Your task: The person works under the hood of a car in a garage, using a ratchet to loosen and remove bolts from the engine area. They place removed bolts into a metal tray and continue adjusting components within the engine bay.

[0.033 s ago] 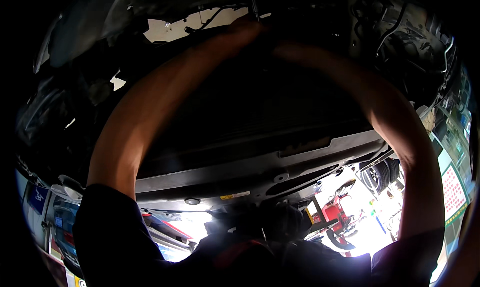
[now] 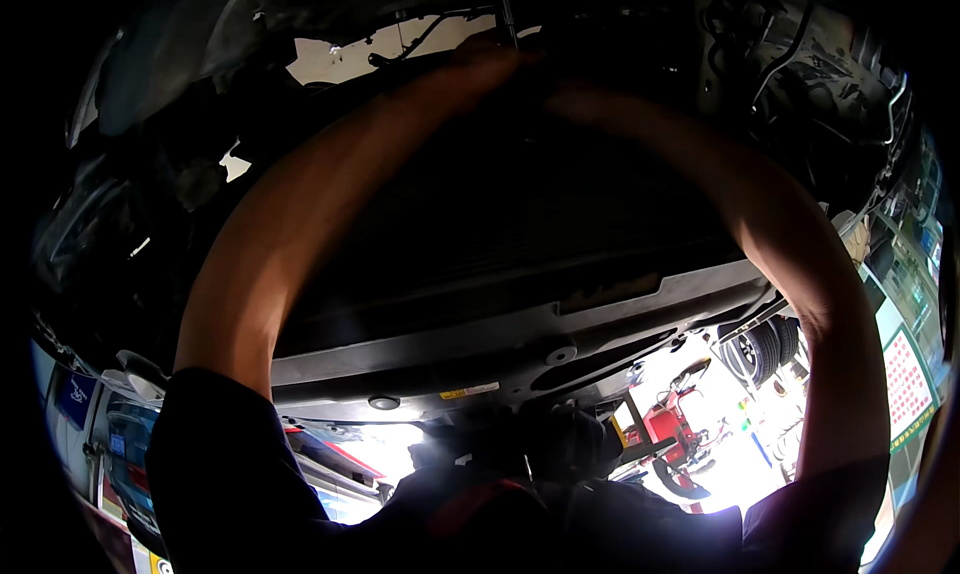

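Note:
Both my arms reach up into the dark underside of a vehicle. My left hand (image 2: 495, 64) is at the top middle, just below a thin metal rod (image 2: 510, 19) that stands upright; whether the fingers grip it is lost in shadow. A little to the right and lower, my right hand (image 2: 590, 104) is close to the left one, dim and blurred, its fingers hidden in the dark. Below the hands spans a wide grey crossmember (image 2: 420, 349) with a round plug and a yellow-and-white label (image 2: 470, 390).
Metal lines and hoses (image 2: 785, 69) run along the underside at upper right. Beyond my right arm are stacked tyres (image 2: 762, 349) and a red machine (image 2: 672, 424). A blue car (image 2: 130, 454) stands at the lower left. A chart (image 2: 908, 384) hangs at the right edge.

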The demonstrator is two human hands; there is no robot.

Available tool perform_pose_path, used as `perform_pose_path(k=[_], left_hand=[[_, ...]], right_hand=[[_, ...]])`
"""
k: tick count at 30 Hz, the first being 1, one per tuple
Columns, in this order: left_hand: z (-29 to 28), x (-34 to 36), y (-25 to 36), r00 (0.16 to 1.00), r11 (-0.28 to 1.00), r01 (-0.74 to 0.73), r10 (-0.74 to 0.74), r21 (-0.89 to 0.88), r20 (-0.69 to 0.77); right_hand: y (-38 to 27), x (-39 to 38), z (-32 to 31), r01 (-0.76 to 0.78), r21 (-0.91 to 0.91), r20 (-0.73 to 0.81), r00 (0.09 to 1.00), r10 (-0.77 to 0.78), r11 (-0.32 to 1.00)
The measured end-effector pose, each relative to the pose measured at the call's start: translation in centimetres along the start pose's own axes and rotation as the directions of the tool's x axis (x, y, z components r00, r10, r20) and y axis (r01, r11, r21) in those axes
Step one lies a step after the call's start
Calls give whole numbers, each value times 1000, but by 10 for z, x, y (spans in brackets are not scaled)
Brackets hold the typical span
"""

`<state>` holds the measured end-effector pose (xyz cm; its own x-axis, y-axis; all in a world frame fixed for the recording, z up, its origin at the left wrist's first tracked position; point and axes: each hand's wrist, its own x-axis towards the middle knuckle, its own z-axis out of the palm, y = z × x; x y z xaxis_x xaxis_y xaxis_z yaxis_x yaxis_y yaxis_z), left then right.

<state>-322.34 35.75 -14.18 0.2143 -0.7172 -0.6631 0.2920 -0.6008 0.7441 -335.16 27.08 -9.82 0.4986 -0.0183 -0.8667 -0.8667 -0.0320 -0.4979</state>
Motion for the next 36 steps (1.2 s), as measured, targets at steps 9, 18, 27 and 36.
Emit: perform_pose_path(k=[9,18,27,36], left_hand=[[-15,12,2,966,993,-1,-31,122,257],[-16,8,-12,986,990,-62,41,125,159],[-19,37,16,993,972,109,-115,-206,-17],[-4,47,29,975,855,75,-170,-514,-140]], right_hand=[[16,16,-12,-95,84,96,992,87,992],[-13,-5,4,-28,154,-18,999,31,988],[-10,-3,8,75,64,-124,990,-67,995],[4,16,-14,101,68,79,991,-107,993]])
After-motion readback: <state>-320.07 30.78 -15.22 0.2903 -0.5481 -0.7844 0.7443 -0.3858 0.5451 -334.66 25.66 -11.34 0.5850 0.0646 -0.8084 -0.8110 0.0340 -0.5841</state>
